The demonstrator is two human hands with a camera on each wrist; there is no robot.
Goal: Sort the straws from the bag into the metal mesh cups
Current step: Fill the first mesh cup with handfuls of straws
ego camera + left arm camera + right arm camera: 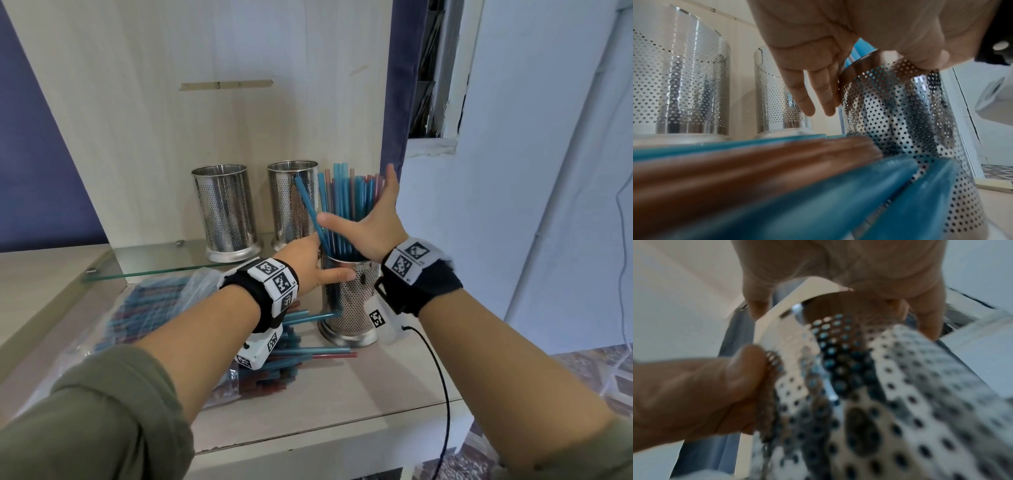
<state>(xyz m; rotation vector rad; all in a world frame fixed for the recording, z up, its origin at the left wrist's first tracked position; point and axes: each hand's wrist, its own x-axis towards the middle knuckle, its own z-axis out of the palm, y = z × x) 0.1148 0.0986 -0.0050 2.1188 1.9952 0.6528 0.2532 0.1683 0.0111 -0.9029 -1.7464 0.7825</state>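
Two empty perforated steel cups stand side by side on a glass shelf (144, 265) against a pale wooden back panel (171, 102): the left cup (226, 214) well clear, the middle cup (291, 202) partly behind a slanting blue straw (308, 212). In front of them, on the pale wooden tabletop (342, 401), stands a third perforated steel cup (347, 305), packed with upright blue and reddish plastic straws (346, 198). A black cable (442, 387) runs off the table edge beside it.

The left hand (308, 263) holds this front cup near its rim, thumb on the near wall and fingers (809, 91) down its far side. The right hand (373, 226) is spread wide, thumb and fingers around the standing bundle, palm over the rim; whether it actually squeezes the straws I cannot tell.

A clear plastic bag (144, 315) of more blue and red straws lies on the table to the left, its mouth hidden by the left forearm; loose straws (308, 353) spill toward the cup's base. The right wrist view is blurred.
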